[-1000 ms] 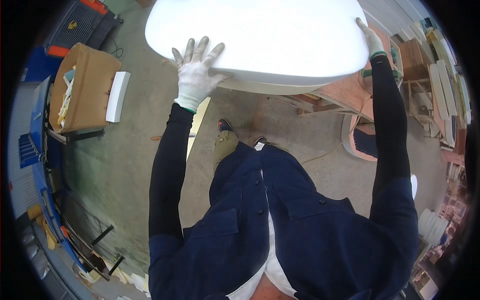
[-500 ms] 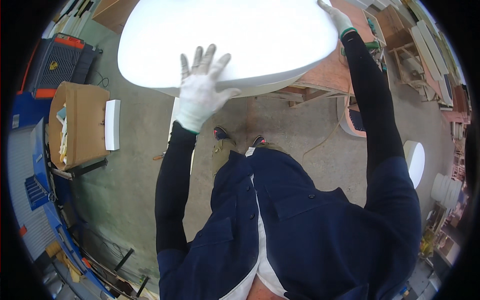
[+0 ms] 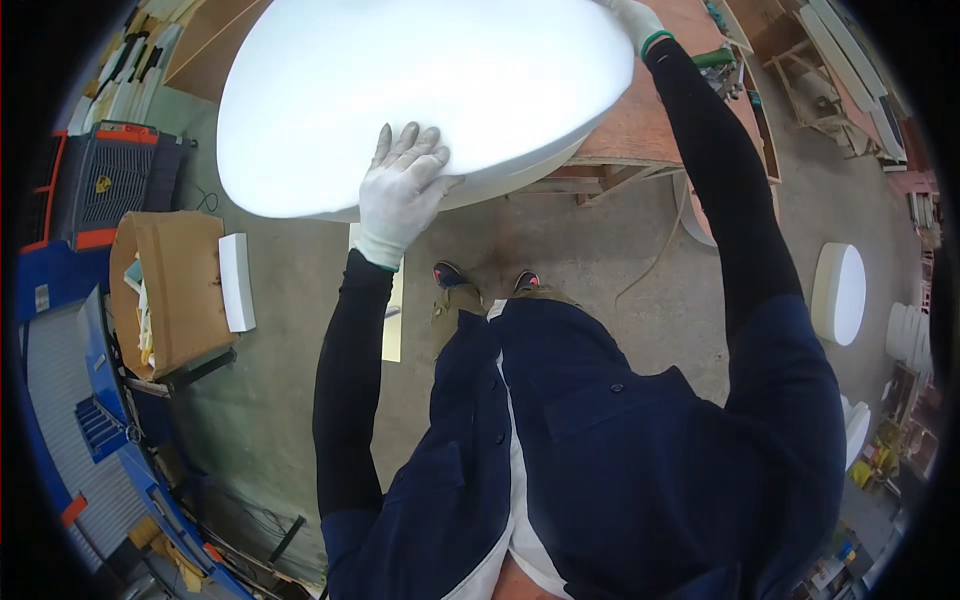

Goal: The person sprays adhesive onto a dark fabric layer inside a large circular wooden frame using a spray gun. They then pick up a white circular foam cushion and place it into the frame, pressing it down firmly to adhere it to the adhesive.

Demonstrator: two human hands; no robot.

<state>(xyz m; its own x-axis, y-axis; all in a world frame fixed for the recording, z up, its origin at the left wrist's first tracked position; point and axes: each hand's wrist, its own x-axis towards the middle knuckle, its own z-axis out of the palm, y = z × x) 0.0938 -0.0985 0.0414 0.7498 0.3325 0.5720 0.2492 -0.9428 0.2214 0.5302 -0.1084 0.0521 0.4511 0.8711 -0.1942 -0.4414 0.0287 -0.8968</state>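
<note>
Foam slab: a large, thick white foam piece (image 3: 420,90) with a rounded outline and smooth top, glaring bright under the light; it fills the upper middle of the view, held out in front of the person above the floor, its right end over the desk.
Left hand: the white-gloved left hand (image 3: 400,190) lies flat on the near edge of the foam, fingers spread and pressed to the top, thumb out toward the rim.
Right hand: the gloved right hand (image 3: 632,14) reaches to the far right edge of the foam at the top of the view; it touches the rim, but whether its fingers are curled around it cannot be told.
Desk: a reddish-brown plywood desk (image 3: 650,120) on a timber frame, just behind and under the foam's right end.
Floor: grey concrete floor (image 3: 290,400), scuffed, with the person's shoes just below the foam.
Left side: an open cardboard box (image 3: 170,290) with scraps inside, a small white foam block (image 3: 236,282) leaning on it, and a black and orange crate (image 3: 110,185) beyond.
Right side: a round white foam disc (image 3: 838,293) on the floor, well apart from the person.
</note>
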